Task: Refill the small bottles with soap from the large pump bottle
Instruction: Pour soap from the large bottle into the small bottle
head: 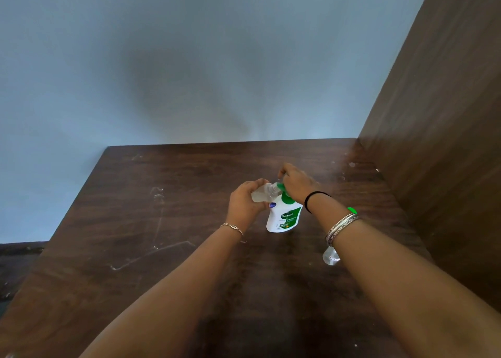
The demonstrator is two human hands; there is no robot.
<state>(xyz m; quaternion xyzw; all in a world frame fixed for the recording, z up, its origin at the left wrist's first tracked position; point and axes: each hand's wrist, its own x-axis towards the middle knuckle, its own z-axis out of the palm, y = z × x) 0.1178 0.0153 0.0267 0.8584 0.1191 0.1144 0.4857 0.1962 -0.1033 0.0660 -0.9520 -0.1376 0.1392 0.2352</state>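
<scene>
The white Dettol pump bottle [284, 216] with its green label and green pump top stands upright on the dark wooden worktop [168, 222], nearer the far edge than the near one and right of the middle. The right hand [296, 185] is closed over the green pump head from above, fingers curled down on it. The left hand [245, 201] grips a small clear bottle [261, 193], tilted with its open neck held right against the pump's spout. A second small clear bottle [331, 256] lies on the worktop toward the right edge, mostly hidden by the right forearm; a small green cap [352, 210] shows just beyond that forearm, near the right edge. The right wrist wears a black band [311, 199] and silver bangles [341, 227]; the left wrist wears a thin chain bracelet [232, 227]. A brown wooden panel [444, 146] rises along the worktop's right edge, and a pale blue wall [189, 59] stands behind the far edge.
</scene>
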